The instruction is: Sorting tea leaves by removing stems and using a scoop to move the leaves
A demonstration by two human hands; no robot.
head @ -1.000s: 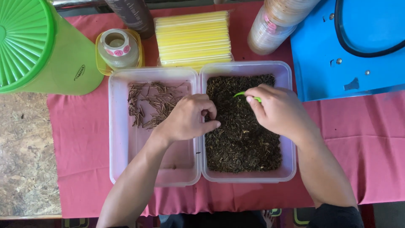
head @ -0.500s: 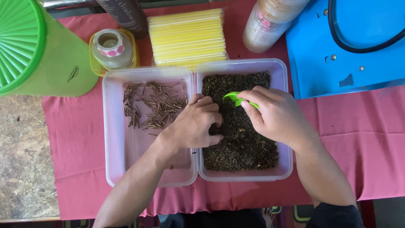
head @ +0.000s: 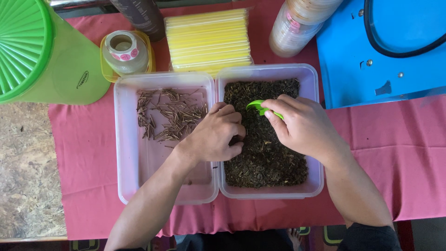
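Note:
Two clear plastic tubs stand side by side on a red cloth. The right tub (head: 314, 83) is filled with dark dried leaf bits (head: 267, 160). The left tub (head: 121, 139) holds a scatter of thin brown stems (head: 169, 114) at its far end. My right hand (head: 304, 125) grips a small green scoop (head: 258, 107) whose tip rests on the dark bits. My left hand (head: 214, 132) reaches over the wall between the tubs, its fingers curled and pinching into the dark bits close to the scoop.
A big green lidded container (head: 42, 51) stands far left. A roll of stickers (head: 124, 51) in a yellow dish, a pack of yellow straws (head: 209, 39) and a stack of cups (head: 297, 25) line the back. A blue machine (head: 385, 46) is at the right.
The green scoop has turned and come further into sight in my right hand. My left hand's fingers have curled tighter into the dark bits. The view shifted slightly.

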